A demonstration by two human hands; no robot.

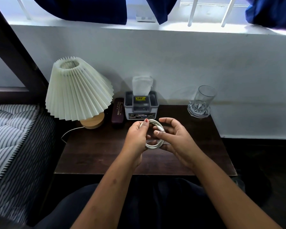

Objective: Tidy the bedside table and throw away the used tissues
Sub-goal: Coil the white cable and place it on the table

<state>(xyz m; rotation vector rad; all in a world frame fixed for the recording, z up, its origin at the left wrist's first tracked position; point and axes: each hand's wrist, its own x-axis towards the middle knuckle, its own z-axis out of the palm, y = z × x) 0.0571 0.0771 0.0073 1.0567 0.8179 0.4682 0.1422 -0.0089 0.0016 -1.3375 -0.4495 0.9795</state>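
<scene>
Head view, looking down: dark wooden bedside table [92, 154] beneath both hands, set against a white wall under a barred window. Striped mattress [10, 138] far left of the grip, off the table edge. Pleated white lamp [76, 90] on a round wooden base, up and left of the grip, its thin white cord trailing off the table's left side. Grey-and-white tissue box [141, 106] directly beyond the hands, just past the fingertips, one clean tissue standing up from its slot. Clear glass [202, 101] on a clear coaster, beyond and well right of the grip, at the table's far right corner. Dark maroon spectacle case [117, 114] between lamp base and tissue box, just left of and beyond the left hand. Left hand [136, 135] closed around one side of a coiled white cable [153, 145], thumb pinched over the loop. Right hand [175, 138] cupped under the opposite side, thumb pressing the plug end onto the coil, other fingers loosely spread. Coil held between both hands, above the table's middle. No used tissues visible on the tabletop.
</scene>
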